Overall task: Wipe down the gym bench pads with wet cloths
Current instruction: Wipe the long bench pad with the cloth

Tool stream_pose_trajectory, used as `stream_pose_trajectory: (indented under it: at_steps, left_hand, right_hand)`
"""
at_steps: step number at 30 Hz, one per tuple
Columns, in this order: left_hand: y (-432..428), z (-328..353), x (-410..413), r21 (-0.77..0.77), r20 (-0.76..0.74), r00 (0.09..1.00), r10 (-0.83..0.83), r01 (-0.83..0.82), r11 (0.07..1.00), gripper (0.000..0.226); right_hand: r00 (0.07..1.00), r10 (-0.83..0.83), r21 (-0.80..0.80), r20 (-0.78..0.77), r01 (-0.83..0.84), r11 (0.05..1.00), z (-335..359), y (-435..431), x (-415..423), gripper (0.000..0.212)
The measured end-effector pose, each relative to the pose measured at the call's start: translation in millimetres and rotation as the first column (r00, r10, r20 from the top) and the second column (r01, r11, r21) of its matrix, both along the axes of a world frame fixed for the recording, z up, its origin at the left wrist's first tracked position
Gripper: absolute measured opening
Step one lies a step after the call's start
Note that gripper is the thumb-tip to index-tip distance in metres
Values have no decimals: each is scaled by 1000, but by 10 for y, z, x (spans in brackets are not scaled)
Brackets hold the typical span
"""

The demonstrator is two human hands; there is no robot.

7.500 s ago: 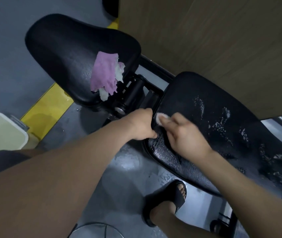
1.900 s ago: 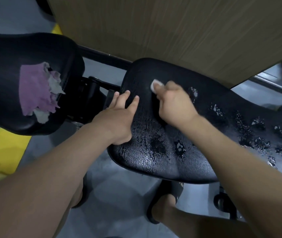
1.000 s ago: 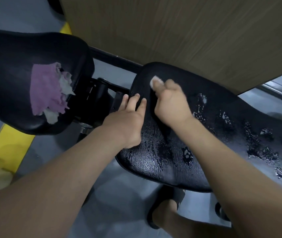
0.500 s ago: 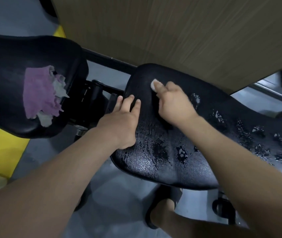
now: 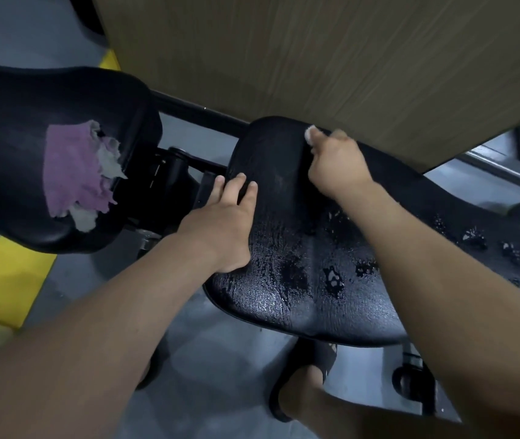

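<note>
Two pads show. The long pad (image 5: 287, 299) glistens wet at its near end, with foam spots farther along, so the job looks partly done. The right hand (image 5: 337, 166) pinches a white cloth (image 5: 310, 133) at its far edge, and the left hand (image 5: 223, 226) presses flat. A purple cloth (image 5: 72, 172) lies on the seat pad (image 5: 8, 122).

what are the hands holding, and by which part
Right hand pinches a small white cloth by its bunched bulk, only a tip showing. Left hand holds nothing, flat on the bench pad.

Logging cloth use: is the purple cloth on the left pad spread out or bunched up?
Spread out: the purple cloth lies mostly flat on the left pad, its right edge ragged beside a grey piece.
</note>
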State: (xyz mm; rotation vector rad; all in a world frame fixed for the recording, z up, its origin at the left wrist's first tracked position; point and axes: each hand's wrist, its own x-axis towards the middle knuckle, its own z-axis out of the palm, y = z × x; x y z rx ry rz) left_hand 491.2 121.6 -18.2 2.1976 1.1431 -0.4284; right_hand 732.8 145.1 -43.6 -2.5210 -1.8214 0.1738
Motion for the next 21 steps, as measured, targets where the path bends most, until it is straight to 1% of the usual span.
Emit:
stream_pose_trajectory:
  at_steps: [1,2,3,4,6,8,9,10,12,13,14,16,18,20,21]
  left_hand:
    - [5,-1,-13,0,2,1000,-4,4,1000,121]
    - [7,-4,-22,1,0,1000,-6,6,1000,122]
    - [10,-7,-25,2,-6,1000,-6,6,1000,123]
    - [11,-11,-22,3,-13,1000,-7,7,1000,125]
    - [16,-17,-9,9,-22,1000,-7,7,1000,127]
    - [18,-15,-14,7,-27,1000,-3,4,1000,128]
    - [16,-12,-18,1,-27,1000,-4,4,1000,128]
    - [17,-5,-25,-4,-26,1000,-6,6,1000,128]
    - [16,7,-43,-9,-23,1000,-10,10,1000,129]
    - [18,12,-54,-9,-22,1000,-13,12,1000,129]
    - [20,16,-64,-7,-22,1000,-14,14,1000,130]
    - [23,18,-75,0,-21,1000,-17,17,1000,131]
    - [25,9,-77,6,-26,999,-19,19,1000,131]
    - [24,4,-73,8,-30,999,-16,17,1000,130]
    - [20,1,-70,6,-30,999,-14,14,1000,129]
  right_hand:
    - [999,-50,-8,-6,50,999,-7,74,-8,57]
    - [998,-67,-3,-17,67,998,-12,111,-80,54]
    - [999,-48,10,-15,49,999,-17,100,-186,52]
    - [1000,10,31,-12,-10,999,-36,22,-302,52]
    - [982,186,75,-25,-183,980,-40,-294,-470,56]
    - [954,297,89,-42,-293,952,-7,-564,-397,59]
    - [957,291,76,-21,-288,955,31,-614,-292,59]
    - [970,241,51,11,-241,969,35,-620,-158,59]
    - [993,98,29,61,-100,995,35,-609,-17,59]
    - [996,60,37,72,-63,997,26,-638,-80,57]
    - [996,65,50,53,-67,996,13,-690,-214,56]
    - [985,172,68,-28,-170,983,-8,-887,-584,56]
    - [938,332,57,-99,-328,943,4,-1181,-879,58]
    - [904,415,58,-107,-411,910,75,-1300,-890,62]
    - [911,404,61,-82,-400,915,93,-1263,-820,63]
